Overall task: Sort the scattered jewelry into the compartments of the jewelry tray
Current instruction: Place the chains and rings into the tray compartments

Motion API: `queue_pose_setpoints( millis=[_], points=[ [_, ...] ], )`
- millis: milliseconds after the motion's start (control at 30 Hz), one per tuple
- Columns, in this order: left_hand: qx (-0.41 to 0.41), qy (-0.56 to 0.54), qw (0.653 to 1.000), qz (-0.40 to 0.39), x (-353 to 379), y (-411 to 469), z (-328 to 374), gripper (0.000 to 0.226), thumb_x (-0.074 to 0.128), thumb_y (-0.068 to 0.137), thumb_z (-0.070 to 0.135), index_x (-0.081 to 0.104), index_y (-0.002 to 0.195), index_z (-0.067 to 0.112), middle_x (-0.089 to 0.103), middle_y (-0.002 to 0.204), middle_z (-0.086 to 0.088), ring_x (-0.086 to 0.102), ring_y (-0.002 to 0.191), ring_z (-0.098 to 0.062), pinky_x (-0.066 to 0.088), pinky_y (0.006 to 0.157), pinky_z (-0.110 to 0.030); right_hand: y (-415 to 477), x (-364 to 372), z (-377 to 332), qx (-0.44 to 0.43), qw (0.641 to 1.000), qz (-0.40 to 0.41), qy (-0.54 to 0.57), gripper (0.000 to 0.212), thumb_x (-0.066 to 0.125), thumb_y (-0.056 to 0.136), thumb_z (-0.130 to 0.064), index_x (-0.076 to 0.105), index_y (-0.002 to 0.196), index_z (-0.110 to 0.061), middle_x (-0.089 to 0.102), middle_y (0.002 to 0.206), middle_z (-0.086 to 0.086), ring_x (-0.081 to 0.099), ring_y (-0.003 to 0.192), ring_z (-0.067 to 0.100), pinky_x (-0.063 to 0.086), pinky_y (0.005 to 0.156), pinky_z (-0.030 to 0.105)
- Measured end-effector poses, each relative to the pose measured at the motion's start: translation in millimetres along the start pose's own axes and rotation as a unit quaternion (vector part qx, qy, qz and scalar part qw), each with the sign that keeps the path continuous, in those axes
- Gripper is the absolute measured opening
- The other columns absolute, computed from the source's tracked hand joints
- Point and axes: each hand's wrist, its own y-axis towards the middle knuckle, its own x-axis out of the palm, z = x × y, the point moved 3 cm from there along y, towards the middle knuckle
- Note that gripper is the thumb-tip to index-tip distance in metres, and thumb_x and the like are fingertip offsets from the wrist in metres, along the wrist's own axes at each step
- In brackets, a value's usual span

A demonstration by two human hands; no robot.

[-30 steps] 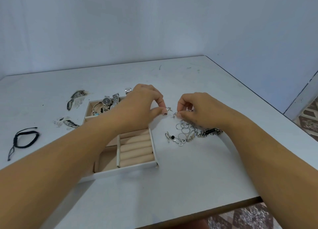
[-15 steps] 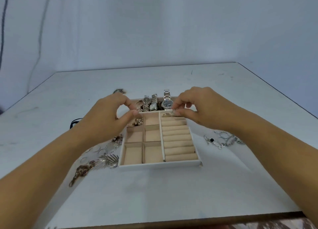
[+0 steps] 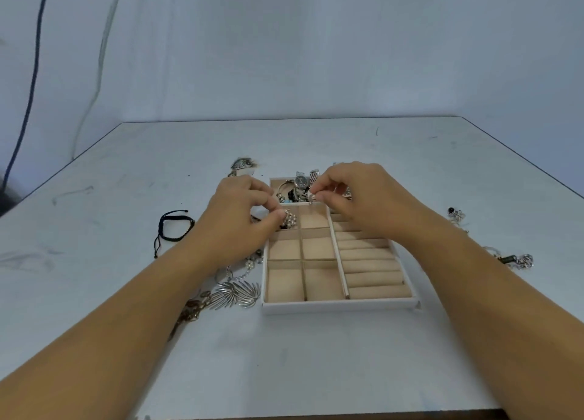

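Note:
A white jewelry tray (image 3: 339, 305) with beige compartments and ring rolls lies mid-table. Its far compartment holds watches (image 3: 301, 184) and bangles. My left hand (image 3: 241, 212) hovers over the tray's far left small compartment, pinching a small silver earring (image 3: 287, 213) above a beaded cluster (image 3: 290, 221) lying there. My right hand (image 3: 354, 195) pinches another small silver earring (image 3: 312, 197) over the divider between the watch compartment and the small compartments. Scattered pieces lie on both sides of the tray.
A silver leaf-shaped piece (image 3: 235, 294) and chains (image 3: 189, 309) lie left of the tray, a black cord bracelet (image 3: 173, 228) further left. More chains (image 3: 518, 260) and a black-bead piece (image 3: 455, 212) lie right. The table's front edge is near.
The view swung left from the pile on the right to the tray. Both hands carried small earrings over and now hold them lower, over the tray's far compartments.

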Motion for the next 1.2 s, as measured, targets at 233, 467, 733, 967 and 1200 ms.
queue_pose_setpoints(
  millis=[233, 467, 733, 967, 1200],
  points=[
    [0.018, 0.024, 0.999, -0.022, -1, -2, -1, 0.036, 0.049, 0.075, 0.063, 0.068, 0.097, 0.041, 0.051, 0.118, 0.018, 0.032, 0.123, -0.005, 0.029, 0.102, -0.036, -8, 0, 3, 0.002, 1.0, 0.014, 0.013, 0.012, 0.063, 0.088, -0.022, 0.07, 0.098, -0.025, 0.068, 0.091, -0.01, 0.058, 0.082, 0.006, 0.045, 0.076, 0.018],
    [0.044, 0.063, 0.989, -0.127, -14, -22, -7, 0.093, 0.041, 0.065, 0.086, 0.031, 0.145, 0.039, 0.022, 0.144, 0.03, 0.008, 0.141, 0.008, 0.016, 0.114, -0.028, -9, 7, -1, -0.007, 0.999, -0.001, 0.033, 0.011, 0.064, 0.087, -0.023, 0.07, 0.096, -0.026, 0.067, 0.089, -0.011, 0.059, 0.083, 0.002, 0.048, 0.077, 0.019],
    [0.062, 0.102, 0.985, -0.123, -9, -27, -6, 0.094, 0.029, 0.073, 0.083, 0.024, 0.149, 0.028, 0.017, 0.156, 0.015, 0.004, 0.144, 0.002, 0.018, 0.118, -0.037, -1, 23, -17, -0.042, 0.999, -0.017, 0.018, 0.009, 0.063, 0.087, -0.024, 0.065, 0.096, -0.027, 0.064, 0.079, -0.013, 0.056, 0.079, 0.002, 0.042, 0.073, 0.014],
    [0.074, 0.139, 0.981, -0.116, -7, -29, -4, 0.09, 0.022, 0.077, 0.078, 0.023, 0.15, 0.024, 0.017, 0.157, 0.011, 0.004, 0.146, -0.003, 0.019, 0.118, -0.04, 4, 30, -18, -0.048, 0.999, -0.012, -0.004, 0.007, 0.065, 0.085, -0.025, 0.066, 0.091, -0.027, 0.065, 0.077, -0.015, 0.055, 0.079, 0.001, 0.044, 0.077, 0.025],
    [0.073, 0.131, 0.983, -0.11, -8, -28, -3, 0.09, 0.025, 0.077, 0.078, 0.026, 0.149, 0.024, 0.022, 0.156, 0.01, 0.008, 0.145, -0.004, 0.019, 0.118, -0.036, 5, 36, -10, -0.057, 0.995, -0.05, -0.063, 0.016, 0.058, 0.089, -0.037, 0.07, 0.095, -0.03, 0.057, 0.089, -0.009, 0.049, 0.092, 0.014, 0.041, 0.085, 0.036]
  ],
)
